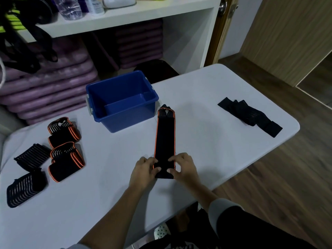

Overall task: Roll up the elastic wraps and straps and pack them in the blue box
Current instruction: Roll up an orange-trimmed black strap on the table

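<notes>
Both hands sit at the near edge of the counter (206,105), the left hand (145,168) and right hand (183,166) facing each other across the near end of a long black strap with orange edges (164,141). The fingers (152,160) of each hand curl onto the strap's side edges and the thumbs press in on it, so both grasp it. It lies flat and unrolled, running away from the person, its far end just beside the blue box (125,115).

The box stands open near the counter's far edge. To its left lie two folded orange-edged wraps (62,130), and nearer the left edge two black striped wraps (32,157). Well apart on the right, a loose pile of plain black straps (249,115) lies near the corner.

The counter top is pale and matte, with rounded corners. Behind it a white shelf unit (125,13) holds stacked purple mats (53,83) below and a clear bottle (70,6) above — the label beside it is too blurred to read. Wood-look flooring (269,177) runs along the right.
</notes>
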